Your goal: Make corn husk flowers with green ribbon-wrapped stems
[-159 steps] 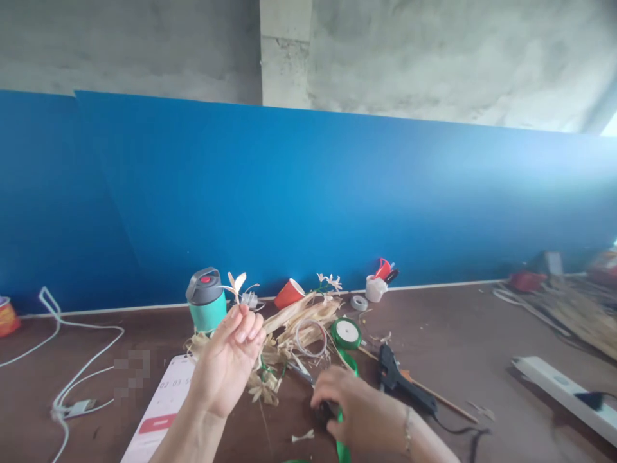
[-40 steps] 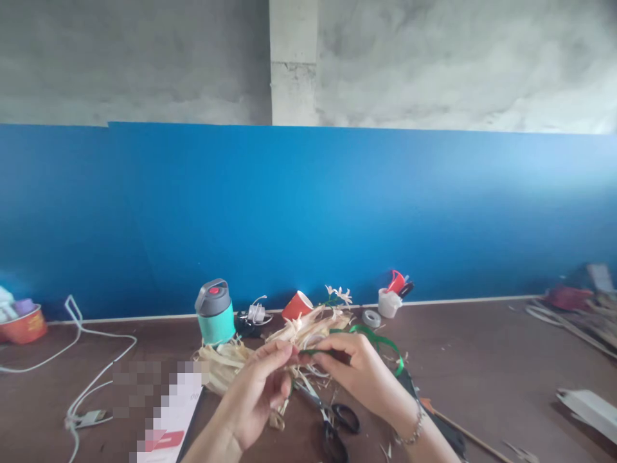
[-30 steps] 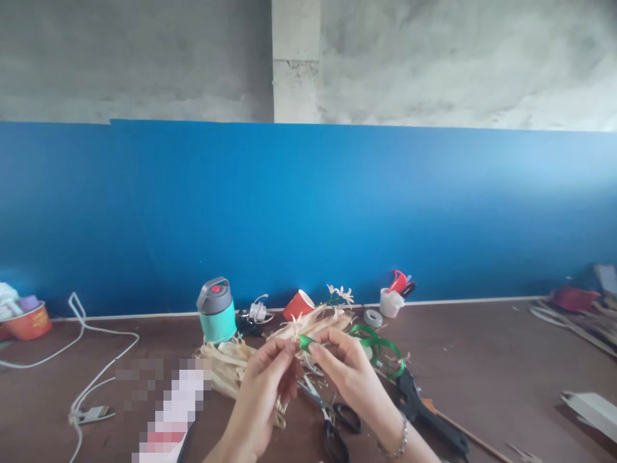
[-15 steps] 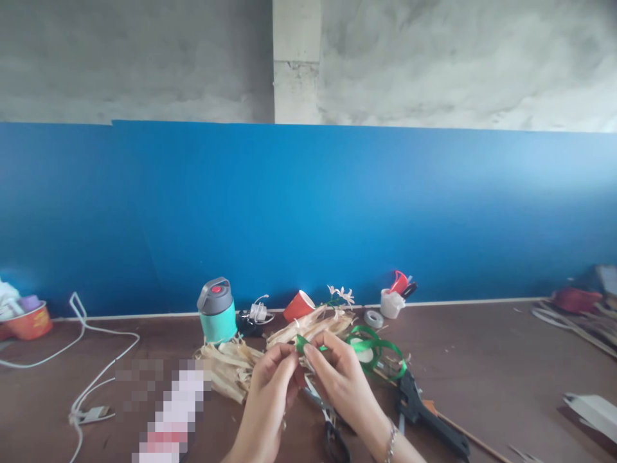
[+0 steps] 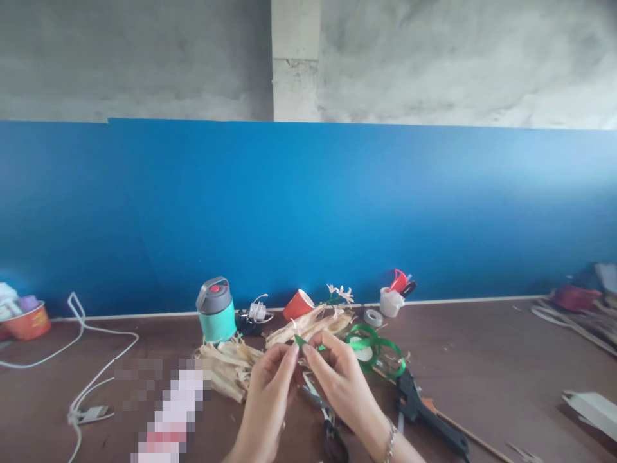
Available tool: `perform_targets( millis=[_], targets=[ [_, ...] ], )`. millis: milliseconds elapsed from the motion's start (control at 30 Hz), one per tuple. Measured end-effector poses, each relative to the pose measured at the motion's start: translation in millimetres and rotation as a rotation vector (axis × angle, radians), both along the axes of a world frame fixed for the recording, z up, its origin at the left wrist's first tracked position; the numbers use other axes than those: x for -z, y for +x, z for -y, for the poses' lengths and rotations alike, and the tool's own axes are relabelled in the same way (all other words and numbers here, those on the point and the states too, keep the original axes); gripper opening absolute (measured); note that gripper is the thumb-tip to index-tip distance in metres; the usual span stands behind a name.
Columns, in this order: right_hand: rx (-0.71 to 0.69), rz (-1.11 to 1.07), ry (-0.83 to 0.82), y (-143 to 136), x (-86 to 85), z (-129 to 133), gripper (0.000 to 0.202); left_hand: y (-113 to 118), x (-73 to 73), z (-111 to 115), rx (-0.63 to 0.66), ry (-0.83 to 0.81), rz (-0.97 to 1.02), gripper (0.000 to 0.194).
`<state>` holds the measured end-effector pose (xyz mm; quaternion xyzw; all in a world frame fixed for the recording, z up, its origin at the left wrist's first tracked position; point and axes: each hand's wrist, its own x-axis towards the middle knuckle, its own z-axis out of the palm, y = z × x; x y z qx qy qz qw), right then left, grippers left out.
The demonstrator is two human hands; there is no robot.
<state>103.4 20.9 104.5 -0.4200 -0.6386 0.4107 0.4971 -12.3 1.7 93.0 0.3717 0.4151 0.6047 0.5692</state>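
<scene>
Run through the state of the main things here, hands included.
Left hand: pinched at the green ribbon
Right hand: pinching the green ribbon
Green ribbon: partly in loose loops
Scissors: partly hidden, open or shut unclear
Flask: upright, lid on
Orange cup: tipped over
White cup: upright, holding things
Glue gun: lying down
Tape roll: lying flat

Count two hands (image 5: 270,389) (image 5: 341,382), one bracelet (image 5: 391,440), one spool (image 5: 362,351), one pair of scissors (image 5: 328,422), one glue gun (image 5: 429,418). Add one flask (image 5: 216,323), one tape roll (image 5: 373,323), one orange cup (image 5: 295,307), one white cup (image 5: 391,304).
</scene>
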Motion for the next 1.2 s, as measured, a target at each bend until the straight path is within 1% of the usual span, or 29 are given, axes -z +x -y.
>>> perform_targets(
  millis=[200,300,467,567,767,933,1000,1100,1200],
  targets=[
    [0.006,0.003,-0.009,0,-0.9,1,0.029,-2,4.3,-1,0.004,0.056,-0.041,0.024],
    [-0.008,-0.015,-0.024,0,0.3,2,0.030,-3,7.3,-2,-0.002,0.109,-0.098,0.022],
    [-0.020,-0.028,-0.051,-1,-1.5,3,0.034,-3,11.1,-2,-0.024,0.151,-0.175,0.022],
    [-0.020,-0.025,-0.037,-1,-2.9,4,0.033,-4,11.2,-2,-0.031,0.167,-0.194,0.023],
    [-0.001,0.003,-0.013,0,0.7,5,0.029,-5,11.4,-1,-0.078,0.137,-0.191,0.029],
    [-0.017,-0.020,-0.029,-1,-1.0,6,0.030,-4,13.0,0,-0.173,0.055,-0.131,0.038],
    [-0.019,-0.035,-0.026,0,-2.8,7,0.030,-4,11.6,1,-0.148,0.067,-0.132,0.038],
    [-0.032,-0.050,-0.033,1,-4.4,9,0.030,-5,7.9,2,-0.057,0.128,-0.172,0.034],
    [-0.023,-0.047,-0.031,2,-4.3,9,0.030,-4,5.1,3,-0.028,0.146,-0.199,0.031]
  ],
)
